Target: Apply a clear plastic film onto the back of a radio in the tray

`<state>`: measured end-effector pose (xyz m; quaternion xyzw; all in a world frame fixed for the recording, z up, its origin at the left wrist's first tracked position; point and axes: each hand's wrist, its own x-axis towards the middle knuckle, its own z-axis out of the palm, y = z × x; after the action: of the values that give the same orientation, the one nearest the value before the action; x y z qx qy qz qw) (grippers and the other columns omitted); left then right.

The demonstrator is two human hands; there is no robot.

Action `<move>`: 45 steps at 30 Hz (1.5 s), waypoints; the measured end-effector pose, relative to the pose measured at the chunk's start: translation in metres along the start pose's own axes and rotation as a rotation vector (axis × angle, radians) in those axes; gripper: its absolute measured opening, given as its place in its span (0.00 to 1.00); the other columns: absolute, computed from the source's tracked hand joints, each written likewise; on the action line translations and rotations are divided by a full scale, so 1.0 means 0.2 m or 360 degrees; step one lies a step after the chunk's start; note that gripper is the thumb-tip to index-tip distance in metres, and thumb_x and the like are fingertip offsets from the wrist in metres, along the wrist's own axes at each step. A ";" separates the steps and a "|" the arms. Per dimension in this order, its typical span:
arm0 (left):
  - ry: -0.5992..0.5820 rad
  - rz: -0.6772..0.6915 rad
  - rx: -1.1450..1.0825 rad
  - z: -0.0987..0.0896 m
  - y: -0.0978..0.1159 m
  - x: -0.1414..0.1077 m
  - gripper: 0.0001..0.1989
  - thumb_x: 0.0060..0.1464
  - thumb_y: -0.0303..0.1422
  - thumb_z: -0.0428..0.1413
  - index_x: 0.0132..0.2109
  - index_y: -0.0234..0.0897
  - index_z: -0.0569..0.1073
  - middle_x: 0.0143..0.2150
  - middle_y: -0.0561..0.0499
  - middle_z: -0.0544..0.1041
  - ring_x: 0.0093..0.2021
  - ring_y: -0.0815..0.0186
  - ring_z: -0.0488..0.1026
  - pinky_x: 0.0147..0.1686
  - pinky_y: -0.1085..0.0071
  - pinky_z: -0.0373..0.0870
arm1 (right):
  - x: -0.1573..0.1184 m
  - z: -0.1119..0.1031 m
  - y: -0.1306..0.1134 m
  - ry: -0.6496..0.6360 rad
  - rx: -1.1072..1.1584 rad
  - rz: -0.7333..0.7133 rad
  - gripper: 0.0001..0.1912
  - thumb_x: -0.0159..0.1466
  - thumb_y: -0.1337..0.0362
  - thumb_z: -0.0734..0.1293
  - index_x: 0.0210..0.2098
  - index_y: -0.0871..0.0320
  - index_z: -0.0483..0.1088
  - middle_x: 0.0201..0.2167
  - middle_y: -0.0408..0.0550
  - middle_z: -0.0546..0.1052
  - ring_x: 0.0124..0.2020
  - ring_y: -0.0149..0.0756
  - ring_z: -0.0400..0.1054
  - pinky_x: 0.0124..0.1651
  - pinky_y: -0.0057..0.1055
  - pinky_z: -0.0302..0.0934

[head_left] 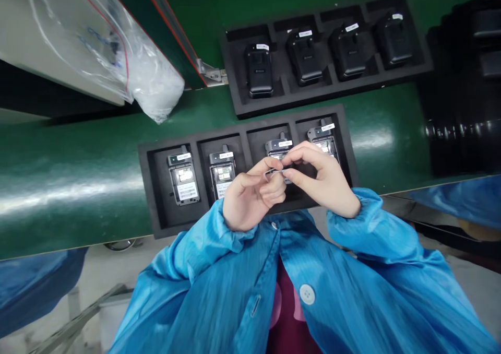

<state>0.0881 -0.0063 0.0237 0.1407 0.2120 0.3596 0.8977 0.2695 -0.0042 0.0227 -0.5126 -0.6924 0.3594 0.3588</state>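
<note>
Over the tray (156, 197), both hands (left hand (250, 197), right hand (324, 179)) pinch a small part (276, 172).

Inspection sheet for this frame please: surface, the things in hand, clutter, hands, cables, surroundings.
Surface: green belt, glossy, with light glare.
Things in hand: small flat part pinched between both hands above the near tray; that tray holds four devices with their backs open, labels showing.
Clutter: far tray with four closed black devices; plastic bag hanging over the belt at upper left.
Hands: left hand and right hand bare, fingertips meeting on the part, each in a pinch grip.
Cables: nothing seen.
Surroundings: blue coat sleeves; dark stacked items at right, too dim to tell.
</note>
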 end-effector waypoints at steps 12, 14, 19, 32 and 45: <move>-0.0277 -0.0072 0.0100 -0.04 0.01 -0.01 0.18 0.56 0.38 0.49 0.51 0.39 0.72 0.23 0.58 0.51 0.21 0.73 0.48 0.25 0.73 0.49 | 0.05 -0.02 -0.01 -0.0326 0.0588 0.0413 0.11 0.67 0.59 0.68 0.41 0.62 0.72 0.38 0.45 0.74 0.39 0.32 0.65 0.42 0.30 0.59; -0.0333 -0.0104 0.0089 -0.04 0.01 -0.01 0.18 0.56 0.38 0.49 0.51 0.40 0.72 0.23 0.59 0.51 0.20 0.75 0.47 0.24 0.73 0.48 | 0.05 -0.02 -0.01 -0.0496 0.0672 0.0444 0.14 0.69 0.55 0.67 0.42 0.62 0.73 0.39 0.47 0.74 0.41 0.35 0.67 0.44 0.31 0.60; -0.0318 -0.0145 0.0057 -0.05 0.03 -0.01 0.17 0.57 0.40 0.51 0.50 0.40 0.74 0.24 0.59 0.54 0.17 0.78 0.49 0.22 0.75 0.49 | 0.06 -0.01 -0.02 -0.0468 0.0857 0.0474 0.17 0.67 0.53 0.70 0.34 0.62 0.70 0.32 0.44 0.72 0.35 0.32 0.66 0.39 0.29 0.59; 0.0555 0.0116 0.0321 -0.04 -0.02 0.02 0.10 0.55 0.37 0.60 0.43 0.37 0.77 0.33 0.53 0.74 0.19 0.79 0.63 0.16 0.82 0.55 | -0.06 -0.04 -0.08 -0.0065 0.0231 -0.0377 0.01 0.66 0.70 0.69 0.37 0.60 0.73 0.36 0.47 0.73 0.40 0.33 0.67 0.45 0.33 0.62; -0.0109 0.0024 -0.0251 -0.16 0.14 -0.13 0.05 0.51 0.30 0.59 0.31 0.47 0.74 0.09 0.65 0.48 0.03 0.78 0.38 0.04 0.83 0.40 | -0.14 -0.20 -0.03 0.0267 0.0232 0.0050 0.01 0.66 0.68 0.70 0.36 0.57 0.74 0.36 0.45 0.74 0.37 0.33 0.69 0.37 0.31 0.60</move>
<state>0.0391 -0.0015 0.0144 0.0833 0.1512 0.3769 0.9100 0.3068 -0.0277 0.0432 -0.5242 -0.6238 0.3702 0.4461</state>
